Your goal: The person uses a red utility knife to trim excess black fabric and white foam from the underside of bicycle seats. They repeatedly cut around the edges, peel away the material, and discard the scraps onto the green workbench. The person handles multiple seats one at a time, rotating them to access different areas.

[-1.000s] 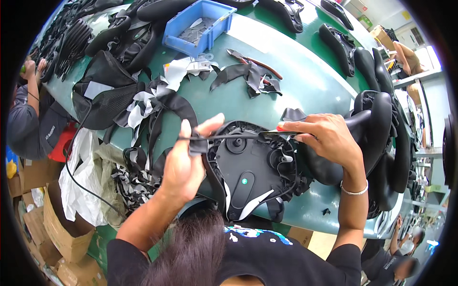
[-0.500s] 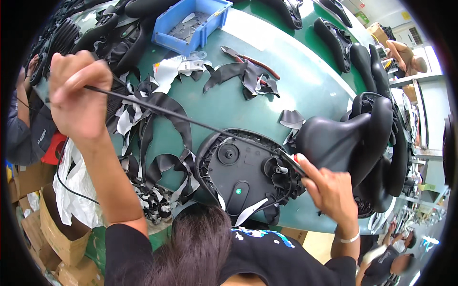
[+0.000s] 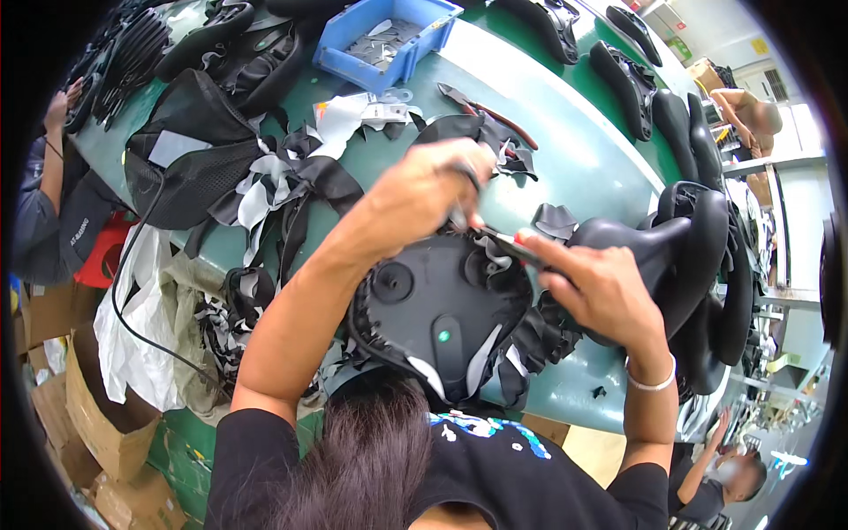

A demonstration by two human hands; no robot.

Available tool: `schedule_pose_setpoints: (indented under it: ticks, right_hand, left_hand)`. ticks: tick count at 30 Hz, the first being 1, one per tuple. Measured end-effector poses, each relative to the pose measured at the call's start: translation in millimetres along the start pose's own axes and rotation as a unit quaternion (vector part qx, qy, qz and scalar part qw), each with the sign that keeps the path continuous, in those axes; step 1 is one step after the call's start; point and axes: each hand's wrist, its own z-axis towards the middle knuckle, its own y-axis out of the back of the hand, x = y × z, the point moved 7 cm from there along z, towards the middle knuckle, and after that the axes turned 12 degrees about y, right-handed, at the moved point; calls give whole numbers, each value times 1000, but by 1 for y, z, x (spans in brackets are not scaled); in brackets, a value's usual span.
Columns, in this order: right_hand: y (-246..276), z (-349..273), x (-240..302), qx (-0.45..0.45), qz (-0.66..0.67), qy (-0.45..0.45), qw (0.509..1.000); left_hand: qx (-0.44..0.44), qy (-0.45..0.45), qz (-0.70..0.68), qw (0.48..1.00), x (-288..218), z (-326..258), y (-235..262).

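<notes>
Fingers point(image 3: 459, 190) of both hands pinch a tool point(image 3: 495, 237) over saddle base point(image 3: 433, 305).

Bright even overhead light, soft shadows; strong fisheye bending, black vignette at rim.

Left hand point(image 3: 424, 199) fisted, right hand point(image 3: 596, 287) pinching

Green workbench point(image 3: 574, 159) runs diagonally across the frame, with a blue plastic bin point(image 3: 389, 40) near the top centre. Cardboard boxes point(image 3: 97, 424) sit on the floor at the lower left, next to a white plastic bag point(image 3: 132, 344). Upper right looks bright, with shelving point(image 3: 777, 168) along that side.
</notes>
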Motion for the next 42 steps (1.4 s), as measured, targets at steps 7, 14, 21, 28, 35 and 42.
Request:
schedule_pose_setpoints:
  ticks: [7,14,21,28,35,42]
  right_hand:
    - [-39,-65,49,-32,3,-124,992]
    - [-92,-107,90,-198,508,-367,754]
    - [-19,-78,-5,-446,229,-187,845]
    - [73,-4,-226,-586,351,-207,701]
    - [9,10,-426,-377,33,-422,824]
    - [46,42,-345,-451,333,-310,768]
  left_hand:
    - [-169,-173,-186,952,-86,-17,33]
    - [-642,-391,366,548,-126,-141,56]
    - [-7,150,413,898,33,-15,41]
    - [-281,-56,-10,958,-48,60,65]
    - [284,6,435,855,-15,34,-32]
    - [-48,22,360,932,-6,111,-2]
